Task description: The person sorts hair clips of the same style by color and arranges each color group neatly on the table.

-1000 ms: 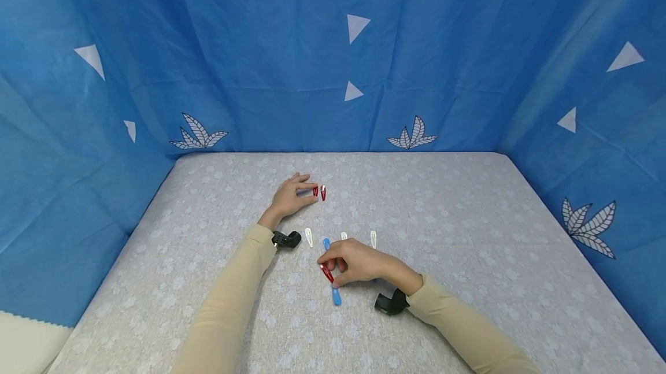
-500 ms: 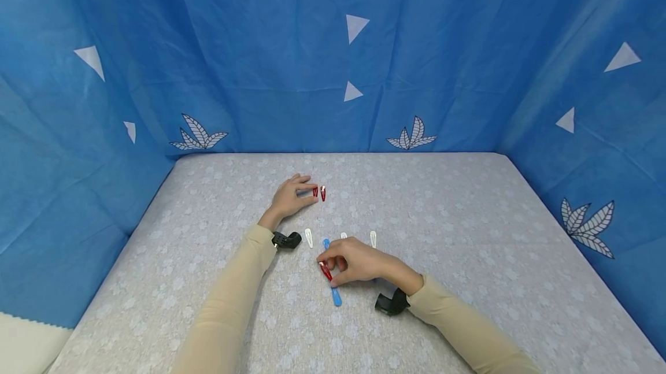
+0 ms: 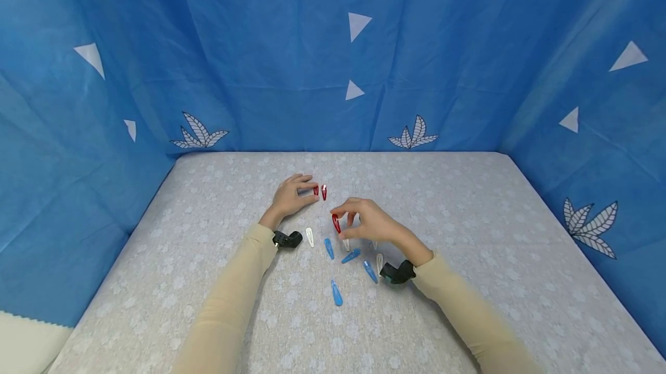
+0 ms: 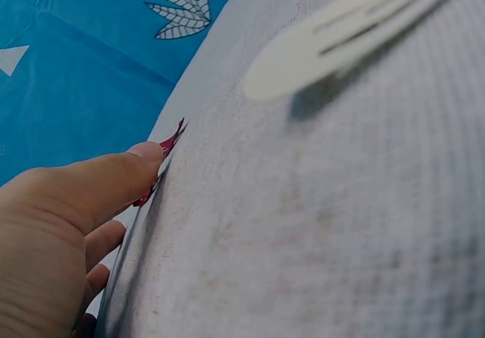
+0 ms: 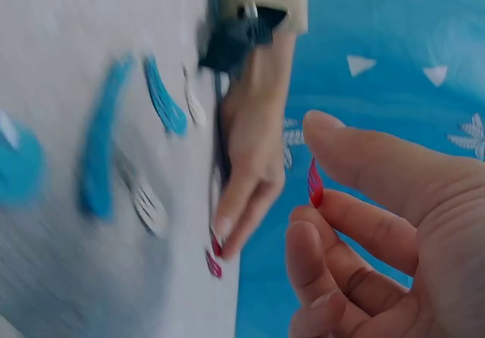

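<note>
My right hand [image 3: 372, 222] pinches a red snap hair clip [image 3: 336, 223] between thumb and forefinger, raised over the table; the right wrist view shows this red clip [image 5: 315, 183] at the fingertips. Farther back on the left, my left hand [image 3: 292, 196] has thumb and forefinger at the two ends of another red hair clip [image 3: 315, 190] lying on the cloth. Just right of it lies one more red hair clip [image 3: 324, 192]. In the left wrist view the thumb partly hides the red clip [image 4: 168, 145].
Blue hair clips [image 3: 329, 248] and white hair clips [image 3: 310, 237] lie scattered across the middle of the patterned tablecloth [image 3: 442, 206]. One blue clip [image 3: 336, 293] lies nearer the front. A blue curtain [image 3: 291, 56] encloses the back and sides.
My right hand has moved away from me with its red clip, from over the blue clips toward the left hand. Blue and white clips under it now show. The left hand stays put.
</note>
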### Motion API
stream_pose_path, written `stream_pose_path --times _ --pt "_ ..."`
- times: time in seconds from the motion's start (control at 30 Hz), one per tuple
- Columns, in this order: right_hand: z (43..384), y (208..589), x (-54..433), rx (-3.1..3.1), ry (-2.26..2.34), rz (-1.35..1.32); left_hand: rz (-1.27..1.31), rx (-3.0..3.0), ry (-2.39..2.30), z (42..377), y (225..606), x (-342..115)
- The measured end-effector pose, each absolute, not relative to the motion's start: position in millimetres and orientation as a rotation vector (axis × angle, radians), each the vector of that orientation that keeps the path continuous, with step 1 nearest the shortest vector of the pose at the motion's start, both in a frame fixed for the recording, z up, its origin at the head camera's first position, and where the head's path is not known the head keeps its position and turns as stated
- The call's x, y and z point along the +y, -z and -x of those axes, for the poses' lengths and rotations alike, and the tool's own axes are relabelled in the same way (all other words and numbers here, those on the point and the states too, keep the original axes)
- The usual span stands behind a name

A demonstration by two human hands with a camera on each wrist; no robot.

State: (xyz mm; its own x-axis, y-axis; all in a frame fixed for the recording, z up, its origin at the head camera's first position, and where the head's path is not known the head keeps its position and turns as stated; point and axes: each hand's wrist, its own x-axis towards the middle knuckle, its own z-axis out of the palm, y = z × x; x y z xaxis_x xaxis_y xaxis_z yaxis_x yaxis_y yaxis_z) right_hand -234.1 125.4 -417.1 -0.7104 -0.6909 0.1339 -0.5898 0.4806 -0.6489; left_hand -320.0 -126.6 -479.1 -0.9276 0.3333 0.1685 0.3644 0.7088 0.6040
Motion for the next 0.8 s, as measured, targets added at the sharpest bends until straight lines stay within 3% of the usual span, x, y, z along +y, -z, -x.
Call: stream_pose_path --times 0.33,0.8 --pt "275 402 119 2.746 1.033 0.890 0.563 -2.869 1.021 320 481 -126" --pt "316 419 100 2.742 1.043 0.640 0.558 -2.865 1.020 319 480 -126"
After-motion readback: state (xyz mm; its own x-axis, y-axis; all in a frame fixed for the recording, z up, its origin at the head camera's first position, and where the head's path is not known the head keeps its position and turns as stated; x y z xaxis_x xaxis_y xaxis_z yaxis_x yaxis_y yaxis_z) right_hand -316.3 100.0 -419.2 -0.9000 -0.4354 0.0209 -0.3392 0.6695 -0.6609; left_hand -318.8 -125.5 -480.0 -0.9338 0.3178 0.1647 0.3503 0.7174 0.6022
